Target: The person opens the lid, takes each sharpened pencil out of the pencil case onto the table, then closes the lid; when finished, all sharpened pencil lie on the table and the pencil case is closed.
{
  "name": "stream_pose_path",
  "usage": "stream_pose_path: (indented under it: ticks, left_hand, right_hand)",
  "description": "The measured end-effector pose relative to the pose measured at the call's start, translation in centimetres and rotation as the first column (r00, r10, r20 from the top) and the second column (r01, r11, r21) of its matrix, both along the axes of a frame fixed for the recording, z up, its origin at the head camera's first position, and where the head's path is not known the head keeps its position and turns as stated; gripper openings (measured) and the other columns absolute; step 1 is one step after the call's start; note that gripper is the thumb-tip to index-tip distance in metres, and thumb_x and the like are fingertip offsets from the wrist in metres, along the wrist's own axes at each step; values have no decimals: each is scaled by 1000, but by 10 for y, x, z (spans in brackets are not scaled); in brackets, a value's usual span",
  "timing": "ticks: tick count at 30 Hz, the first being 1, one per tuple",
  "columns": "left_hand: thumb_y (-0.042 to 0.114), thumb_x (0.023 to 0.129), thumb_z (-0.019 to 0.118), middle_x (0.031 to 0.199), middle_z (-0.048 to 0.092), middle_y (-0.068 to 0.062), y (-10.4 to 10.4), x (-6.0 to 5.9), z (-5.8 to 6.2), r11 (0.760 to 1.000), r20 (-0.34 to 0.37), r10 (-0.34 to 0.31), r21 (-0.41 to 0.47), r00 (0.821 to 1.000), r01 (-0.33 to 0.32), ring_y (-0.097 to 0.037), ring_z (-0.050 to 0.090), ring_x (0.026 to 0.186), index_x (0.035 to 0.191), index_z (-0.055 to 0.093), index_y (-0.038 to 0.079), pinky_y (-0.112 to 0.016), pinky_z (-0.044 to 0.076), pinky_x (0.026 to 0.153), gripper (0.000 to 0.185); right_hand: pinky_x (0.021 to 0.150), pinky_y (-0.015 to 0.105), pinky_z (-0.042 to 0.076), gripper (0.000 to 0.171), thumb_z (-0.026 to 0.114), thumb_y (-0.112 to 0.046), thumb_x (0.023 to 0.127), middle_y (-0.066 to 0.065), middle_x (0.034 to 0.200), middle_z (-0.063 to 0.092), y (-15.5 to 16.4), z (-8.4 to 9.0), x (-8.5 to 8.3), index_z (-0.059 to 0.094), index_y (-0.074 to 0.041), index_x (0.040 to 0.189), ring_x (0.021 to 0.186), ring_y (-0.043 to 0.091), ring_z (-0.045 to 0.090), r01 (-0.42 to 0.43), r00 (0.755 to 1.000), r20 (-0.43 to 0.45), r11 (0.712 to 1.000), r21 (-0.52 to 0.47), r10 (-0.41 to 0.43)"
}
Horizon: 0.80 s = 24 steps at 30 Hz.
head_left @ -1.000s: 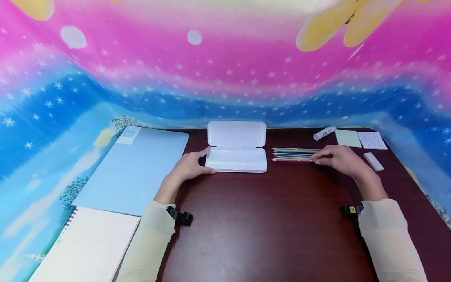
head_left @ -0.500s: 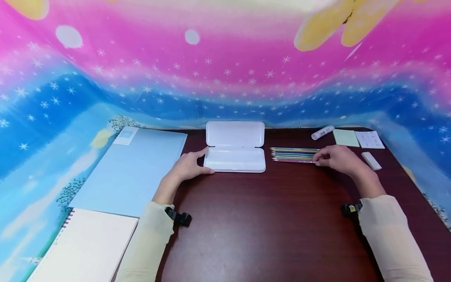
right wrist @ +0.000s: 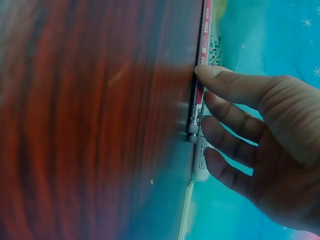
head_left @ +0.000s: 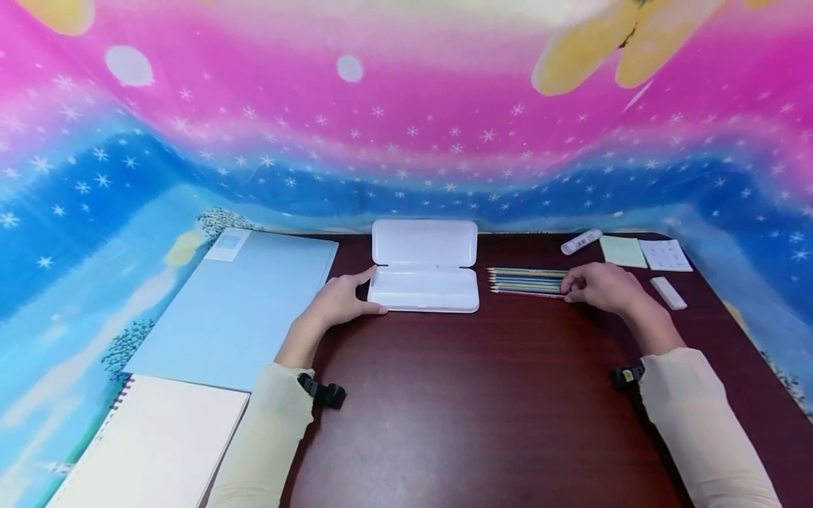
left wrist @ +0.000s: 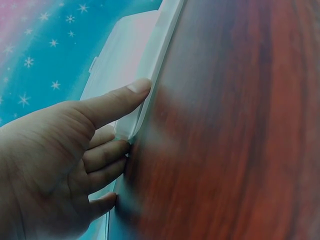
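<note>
A white pencil case (head_left: 423,289) lies with its lid raised at the back of the dark wooden table, its tray bare inside. My left hand (head_left: 339,298) grips its left end, thumb along the front edge; in the left wrist view the fingers curl at the corner of the case (left wrist: 150,65). To the right, several pencils (head_left: 524,280) lie side by side, tips pointing left. My right hand (head_left: 603,288) pinches the nearest one, a pink pencil (right wrist: 204,45), near its eraser end between thumb and index finger. The other fingers are loosely bent. The right hand hides the pencils' far ends.
A glue stick (head_left: 581,241), a green note pad (head_left: 624,252), a white printed card (head_left: 665,255) and a white eraser (head_left: 668,293) lie at the back right. On the left are a light blue folder (head_left: 241,310) and a spiral notebook (head_left: 159,437). Patterned cloth (head_left: 406,141) surrounds the table.
My right hand has shifted slightly left, and the pink pencil's eraser end has swung slightly toward me. The left hand stays on the pencil case.
</note>
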<state>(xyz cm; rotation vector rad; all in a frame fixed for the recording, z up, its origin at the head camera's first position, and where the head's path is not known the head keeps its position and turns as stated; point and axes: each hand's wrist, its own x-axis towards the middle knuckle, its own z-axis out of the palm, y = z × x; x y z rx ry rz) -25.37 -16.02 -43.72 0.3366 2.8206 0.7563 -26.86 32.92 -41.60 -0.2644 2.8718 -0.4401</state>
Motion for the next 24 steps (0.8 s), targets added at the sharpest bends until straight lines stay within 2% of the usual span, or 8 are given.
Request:
stream_pose_path:
  ticks: [4,9,13,17,20,24]
  left_hand:
    - [52,82,80,154,50,-17,-1,1,-1,1000,2,0,-8,1000,0,-34,48,141,160,31,25,-53,44,110,96]
    - [52,82,80,152,52,-17,0,1,-1,1000,-6,4,-7,1000,-4,-34,50,140,160,32,25,-52,45,109,96]
    - [52,83,80,152,52,-17,1,0,-1,1000,-10,1,-13,1000,-2,-35,51,138,160,31,25,-52,45,108,96]
    - [52,83,80,152,51,-17,0,0,-1,1000,-10,5,-14,1000,-5,-35,51,139,160,31,25,-53,45,109,95]
    - [52,83,80,153,51,-17,1,-1,-2,1000,-6,5,-11,1000,-5,-35,50,140,160,31,25,-53,44,109,95]
    - [52,82,81,152,52,-17,1,0,-1,1000,-8,13,-15,1000,-14,-35,51,138,160,32,25,-52,46,108,96]
  right_hand:
    - [69,35,44,11,71,-20,95,1,91,72,-3,0,0,76,-17,104,78,19,57,-7,1000,-18,998,-67,5]
    - [67,35,46,20,71,-19,96,6,94,71,-14,8,0,75,-11,114,78,22,57,-50,995,-92,982,-184,33]
    - [79,45,52,26,70,-23,97,10,106,72,-30,16,-3,73,-12,120,95,27,63,-87,988,-145,973,-213,57]
    - [90,53,51,33,66,-27,99,14,119,71,-52,20,-10,69,-12,129,110,32,64,-106,984,-164,956,-275,62]
    - [92,53,52,40,62,-31,102,15,128,69,-72,22,-17,63,-14,139,116,34,64,-117,984,-163,937,-329,65]
    - [96,52,53,52,57,-31,105,16,145,58,-100,22,-27,47,-16,153,126,36,61,-119,989,-126,912,-393,75]
